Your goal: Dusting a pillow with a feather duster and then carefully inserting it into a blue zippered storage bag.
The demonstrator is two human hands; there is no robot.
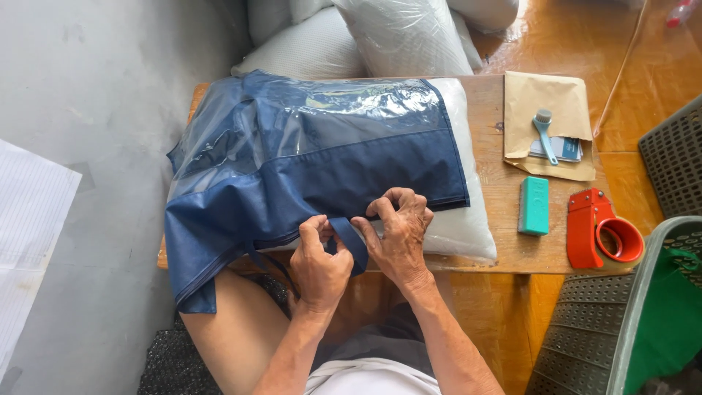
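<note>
From my remote post I noted, at the far left, a white sheet [29,241] lying on the grey floor [110,88]. Next came the navy fabric bag [292,175], its upper panel of clear plastic, spread across a small wooden desk [490,249] and pulled partly over a white pillow [461,219], whose right edge and lower corner remained uncovered. The bag's left end hung off the desk over the person's knee.

At the bag's near edge, the left hand [320,267] was closed, thumb and fingers pinching a navy strap [351,241] by the bag's opening. The right hand [398,234] sat just beside it, fingers curled and pressed down on the bag's hem, the thumb touching the same strap. The two hands were almost touching.

Behind the desk, several plastic-wrapped pillows [395,33] were stacked.

Right of the pillow, on the bare desk top, I recorded a brown paper envelope [548,124] with a small light-blue brush [545,135] lying on it, then a teal rectangular block [534,206] nearer the front. At the desk's right corner stood a red tape dispenser [599,230]. Furthest right were a dark perforated crate [673,157] and a grey basket [658,292] with green lining.
</note>
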